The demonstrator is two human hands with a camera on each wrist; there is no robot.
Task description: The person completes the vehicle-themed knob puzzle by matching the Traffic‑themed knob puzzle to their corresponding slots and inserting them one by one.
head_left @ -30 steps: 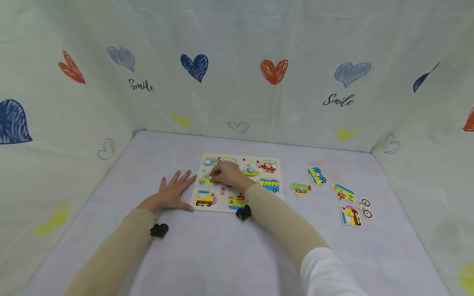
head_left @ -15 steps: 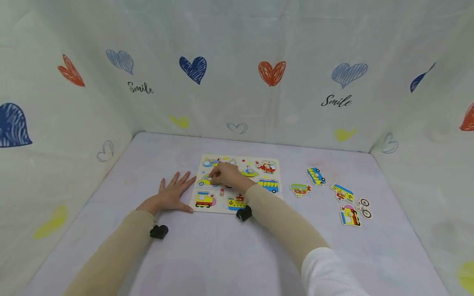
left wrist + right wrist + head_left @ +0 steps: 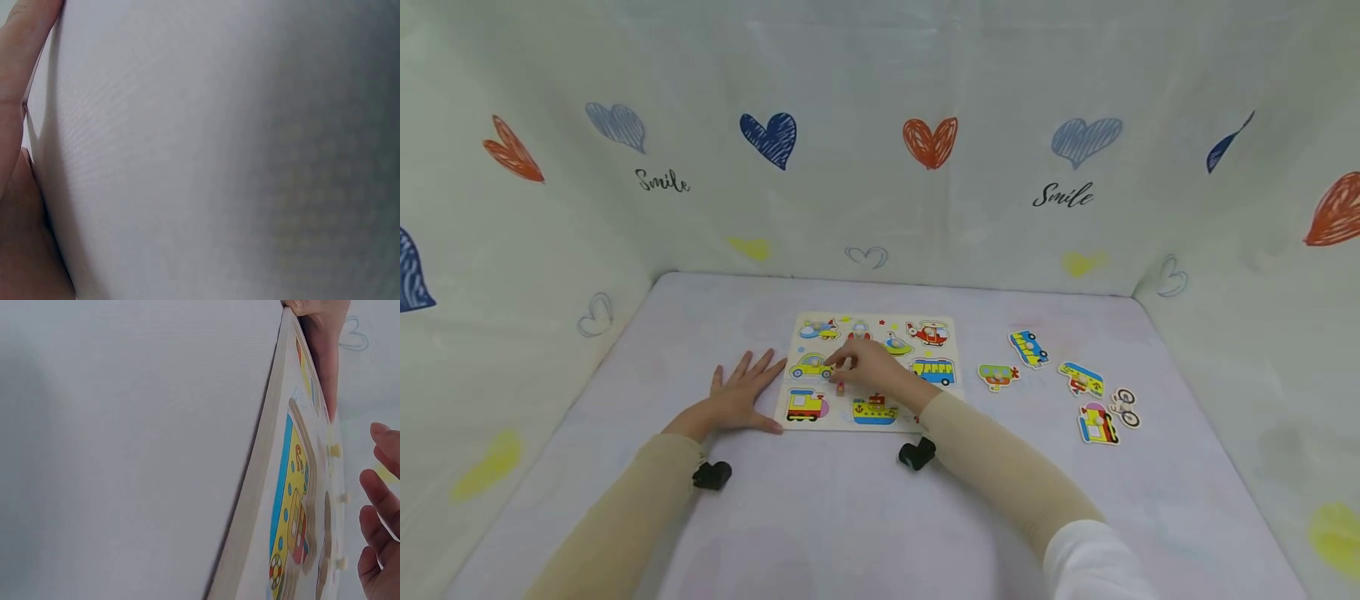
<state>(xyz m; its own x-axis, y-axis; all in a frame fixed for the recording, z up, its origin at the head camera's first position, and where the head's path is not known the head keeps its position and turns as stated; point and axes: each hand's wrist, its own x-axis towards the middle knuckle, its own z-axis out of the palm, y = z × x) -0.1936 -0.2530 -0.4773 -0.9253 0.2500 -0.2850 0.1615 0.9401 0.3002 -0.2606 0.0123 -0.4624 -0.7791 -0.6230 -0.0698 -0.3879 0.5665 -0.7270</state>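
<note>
A white wooden knob puzzle board (image 3: 842, 422) with vehicle pictures lies on the table. My left hand (image 3: 735, 402) rests spread on the tabletop at the board's left edge, its fingers (image 3: 19, 69) only partly visible in the left wrist view. Over the middle of the board, my right hand (image 3: 872, 367) hovers just right of the yellow car (image 3: 809, 365). Its loosely bent fingers (image 3: 378, 494) hold nothing in the right wrist view. The ship picture (image 3: 292, 500) sits in a recess. The hand hides part of the middle row.
Loose pieces lie to the board's right: a submarine (image 3: 997, 376), a bus (image 3: 1028, 348), a ship (image 3: 1081, 379), a train (image 3: 1098, 424) and a bicycle (image 3: 1125, 408). A printed curtain (image 3: 850, 200) stands behind and beside the table (image 3: 820, 517).
My right hand has let go of the yellow car's knob and drawn slightly back to the right. The left hand stays in place. The head view has shifted a little.
</note>
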